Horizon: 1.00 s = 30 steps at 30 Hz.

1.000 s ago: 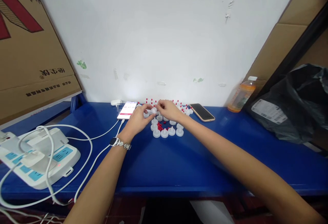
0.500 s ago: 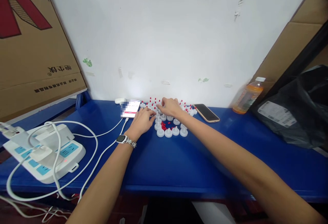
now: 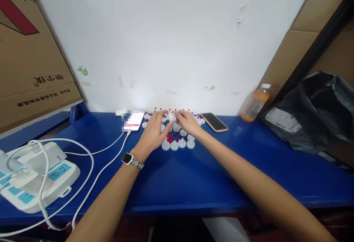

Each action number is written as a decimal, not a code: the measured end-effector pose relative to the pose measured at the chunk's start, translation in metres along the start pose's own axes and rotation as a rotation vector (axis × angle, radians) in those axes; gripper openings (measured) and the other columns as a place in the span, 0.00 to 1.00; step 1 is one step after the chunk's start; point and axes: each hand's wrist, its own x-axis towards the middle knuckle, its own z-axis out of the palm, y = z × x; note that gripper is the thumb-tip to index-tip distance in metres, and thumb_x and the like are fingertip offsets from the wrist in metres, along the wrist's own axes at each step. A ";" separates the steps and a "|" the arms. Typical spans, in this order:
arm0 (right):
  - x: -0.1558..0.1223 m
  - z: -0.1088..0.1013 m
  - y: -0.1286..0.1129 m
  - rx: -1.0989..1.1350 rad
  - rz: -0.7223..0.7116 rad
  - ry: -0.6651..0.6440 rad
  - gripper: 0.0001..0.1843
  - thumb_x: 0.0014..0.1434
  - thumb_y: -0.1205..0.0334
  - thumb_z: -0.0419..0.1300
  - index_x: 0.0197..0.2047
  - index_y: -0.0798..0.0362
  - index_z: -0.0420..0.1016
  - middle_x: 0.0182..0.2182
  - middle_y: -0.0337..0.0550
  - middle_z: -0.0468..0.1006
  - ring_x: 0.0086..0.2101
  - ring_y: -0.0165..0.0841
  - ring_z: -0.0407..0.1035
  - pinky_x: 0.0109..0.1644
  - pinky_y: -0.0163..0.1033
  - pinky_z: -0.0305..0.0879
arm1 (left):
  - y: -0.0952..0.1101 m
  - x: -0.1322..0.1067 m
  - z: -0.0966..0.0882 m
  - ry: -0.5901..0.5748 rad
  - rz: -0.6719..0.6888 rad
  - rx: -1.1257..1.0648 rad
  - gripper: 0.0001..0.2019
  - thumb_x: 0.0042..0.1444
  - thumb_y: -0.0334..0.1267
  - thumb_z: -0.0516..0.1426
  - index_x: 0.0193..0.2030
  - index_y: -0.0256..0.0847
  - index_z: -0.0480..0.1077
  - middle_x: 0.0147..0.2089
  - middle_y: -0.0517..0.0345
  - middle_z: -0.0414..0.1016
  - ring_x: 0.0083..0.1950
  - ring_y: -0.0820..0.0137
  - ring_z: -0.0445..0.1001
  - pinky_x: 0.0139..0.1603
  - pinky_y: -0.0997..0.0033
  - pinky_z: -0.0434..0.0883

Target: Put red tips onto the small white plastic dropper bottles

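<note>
Both hands meet far back on the blue table, over a cluster of small white plastic caps and tiny red pieces. My left hand, with a watch on its wrist, and my right hand pinch one white cap between their fingertips, just above the cluster. Several white caps with red tips stand in rows near the wall behind the hands.
A lit phone on a white cable lies left of the caps and a dark phone right of them. A white power strip with plugs sits at the left. An orange drink bottle, a black bag and cardboard line the sides.
The hands dipped to the back row of caps and have come up again, now pinching a cap between them. The view has shifted slightly.
</note>
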 end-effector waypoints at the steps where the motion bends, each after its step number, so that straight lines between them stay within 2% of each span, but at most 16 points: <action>1: -0.010 -0.002 0.003 0.091 0.004 -0.012 0.22 0.65 0.45 0.47 0.26 0.50 0.60 0.21 0.34 0.64 0.25 0.30 0.60 0.32 0.35 0.56 | 0.005 0.000 0.004 -0.030 0.024 -0.033 0.20 0.68 0.46 0.49 0.63 0.42 0.59 0.55 0.48 0.69 0.53 0.61 0.70 0.56 0.57 0.69; 3: -0.025 -0.004 0.007 0.195 0.020 -0.032 0.23 0.66 0.44 0.47 0.25 0.50 0.59 0.20 0.33 0.62 0.24 0.29 0.58 0.30 0.35 0.56 | 0.013 0.000 0.011 -0.085 0.057 -0.079 0.18 0.69 0.45 0.48 0.61 0.42 0.60 0.52 0.50 0.70 0.52 0.63 0.71 0.56 0.59 0.69; 5: -0.033 -0.004 0.009 0.203 0.025 -0.015 0.27 0.66 0.41 0.46 0.23 0.51 0.58 0.19 0.33 0.59 0.22 0.28 0.56 0.28 0.35 0.53 | 0.019 0.000 0.016 -0.111 0.061 -0.095 0.17 0.70 0.45 0.47 0.60 0.42 0.61 0.48 0.51 0.71 0.49 0.63 0.71 0.53 0.60 0.70; 8: -0.037 -0.003 0.008 0.182 -0.002 0.035 0.31 0.64 0.36 0.45 0.20 0.50 0.55 0.16 0.33 0.56 0.21 0.27 0.52 0.25 0.35 0.48 | 0.025 -0.001 0.018 -0.109 0.045 -0.092 0.18 0.70 0.45 0.46 0.62 0.41 0.59 0.48 0.51 0.70 0.46 0.65 0.71 0.52 0.61 0.70; 11: -0.037 0.000 0.004 0.225 0.000 0.030 0.32 0.64 0.35 0.44 0.19 0.50 0.55 0.14 0.33 0.56 0.19 0.27 0.52 0.24 0.35 0.47 | 0.027 -0.001 0.016 -0.130 0.085 -0.094 0.19 0.70 0.43 0.46 0.65 0.43 0.56 0.52 0.49 0.69 0.47 0.65 0.70 0.54 0.62 0.68; 14: -0.039 0.003 -0.001 0.250 0.001 0.067 0.31 0.65 0.36 0.43 0.19 0.50 0.55 0.14 0.34 0.57 0.19 0.27 0.53 0.23 0.35 0.49 | 0.027 0.001 0.016 -0.119 0.098 -0.127 0.17 0.70 0.43 0.46 0.61 0.42 0.58 0.48 0.51 0.70 0.43 0.67 0.70 0.49 0.64 0.69; 17: -0.041 0.003 -0.008 0.193 -0.062 0.175 0.31 0.67 0.39 0.42 0.19 0.50 0.54 0.15 0.34 0.56 0.19 0.27 0.52 0.24 0.35 0.47 | 0.030 0.003 0.018 -0.054 -0.006 -0.253 0.15 0.70 0.45 0.46 0.58 0.42 0.59 0.38 0.57 0.68 0.34 0.70 0.67 0.39 0.68 0.68; 21: -0.042 0.002 -0.018 0.071 -0.140 0.283 0.29 0.69 0.44 0.42 0.19 0.50 0.52 0.16 0.35 0.57 0.20 0.27 0.53 0.26 0.37 0.46 | 0.037 0.005 0.024 -0.002 -0.145 -0.500 0.13 0.70 0.49 0.46 0.52 0.44 0.61 0.35 0.60 0.66 0.31 0.72 0.64 0.34 0.70 0.66; 26: -0.042 0.003 -0.021 -0.021 -0.172 0.315 0.29 0.70 0.47 0.42 0.20 0.50 0.55 0.17 0.38 0.62 0.21 0.29 0.57 0.28 0.37 0.49 | 0.038 0.010 0.032 0.014 -0.290 -0.755 0.17 0.67 0.56 0.46 0.42 0.43 0.60 0.28 0.63 0.59 0.26 0.74 0.59 0.28 0.72 0.63; 30: -0.042 0.005 -0.020 0.031 -0.131 0.267 0.29 0.70 0.45 0.42 0.20 0.51 0.56 0.18 0.38 0.62 0.23 0.30 0.59 0.29 0.37 0.51 | 0.036 0.010 0.029 0.027 -0.264 -0.708 0.16 0.67 0.55 0.48 0.43 0.44 0.61 0.28 0.65 0.58 0.27 0.74 0.60 0.29 0.72 0.63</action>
